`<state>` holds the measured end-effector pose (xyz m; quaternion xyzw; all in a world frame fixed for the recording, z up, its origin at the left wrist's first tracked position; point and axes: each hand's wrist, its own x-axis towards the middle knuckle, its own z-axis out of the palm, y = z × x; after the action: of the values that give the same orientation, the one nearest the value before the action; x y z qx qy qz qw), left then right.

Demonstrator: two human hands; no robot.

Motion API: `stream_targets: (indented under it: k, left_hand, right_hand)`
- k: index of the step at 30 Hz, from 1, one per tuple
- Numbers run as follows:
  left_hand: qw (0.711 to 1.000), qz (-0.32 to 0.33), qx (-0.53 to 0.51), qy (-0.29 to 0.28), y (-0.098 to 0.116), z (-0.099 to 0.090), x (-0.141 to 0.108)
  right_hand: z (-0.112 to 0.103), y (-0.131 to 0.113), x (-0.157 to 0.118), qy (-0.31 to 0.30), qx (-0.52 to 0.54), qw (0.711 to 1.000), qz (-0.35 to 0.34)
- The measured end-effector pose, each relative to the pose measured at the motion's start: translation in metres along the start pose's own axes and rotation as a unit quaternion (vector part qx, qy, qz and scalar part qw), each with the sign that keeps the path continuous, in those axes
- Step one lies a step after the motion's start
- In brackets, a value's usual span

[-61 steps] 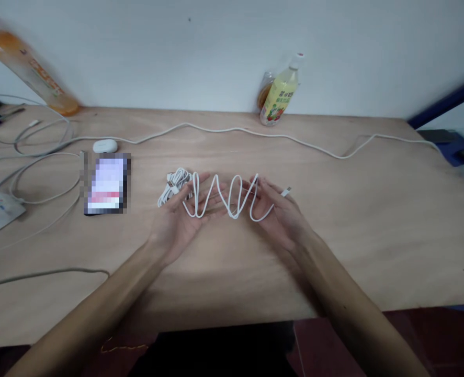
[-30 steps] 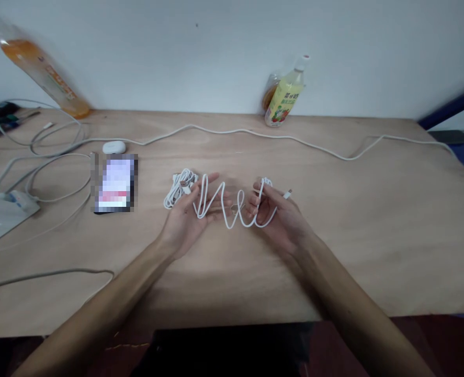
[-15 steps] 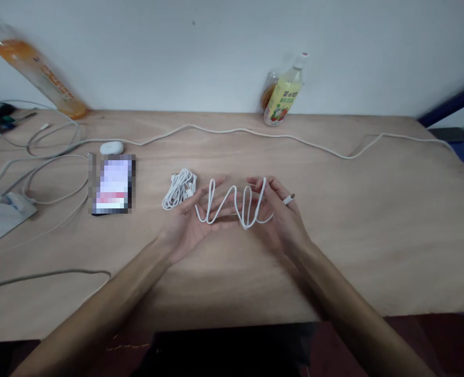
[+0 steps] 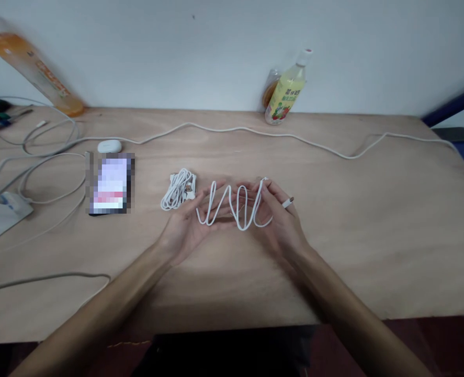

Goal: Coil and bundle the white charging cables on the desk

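A white USB cable point(image 4: 244, 226) hangs in loose wavy loops between my two hands, above the table. My left hand point(image 4: 182, 225) supports its left end near the thumb, with the palm turned up and the other fingers reaching under the loops. My right hand point(image 4: 282, 220) grips the other end between thumb and fingers, and the cable's plug point(image 4: 289, 202) sticks out past the knuckles. Just beyond my left thumb lies a coiled bundle of white cables point(image 4: 179, 189), with a metal plug showing among the strands.
A phone point(image 4: 112, 183) and a white earbud case point(image 4: 110, 146) lie to the left, near tangled cables and a white device point(image 4: 4, 214). A long white cable point(image 4: 251, 130) crosses the back of the table point(image 4: 373, 225). A yellow-labelled bottle point(image 4: 286, 94) and an orange drink bottle point(image 4: 35, 73) stand by the wall.
The loops between my hands have shifted slightly left and spread a little, and my right fingers have moved a bit inward. Both hands keep their hold on the cable.
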<state>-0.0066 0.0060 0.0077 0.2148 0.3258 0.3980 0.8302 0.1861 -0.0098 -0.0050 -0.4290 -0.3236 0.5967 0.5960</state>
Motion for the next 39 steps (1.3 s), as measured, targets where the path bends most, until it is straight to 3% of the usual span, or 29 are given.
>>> stream_targets:
  k: [16,24,39]
  left_hand:
    - [1.0,0.001,0.01,-0.023,0.0009,-0.0017,-0.0024]
    - [1.0,-0.002,0.011,0.004,-0.0017,0.0004,-0.0024]
    - [1.0,0.011,-0.011,-0.002,0.0044,-0.0038,0.0002]
  right_hand:
    - [0.0003,0.0024,-0.0009,-0.01,0.007,1.0,0.012]
    - [-0.0007,0.0016,-0.0013,-0.017,0.043,0.998,0.039]
    - [-0.0058,-0.0062,0.0018,-0.066,0.09,0.982,0.15]
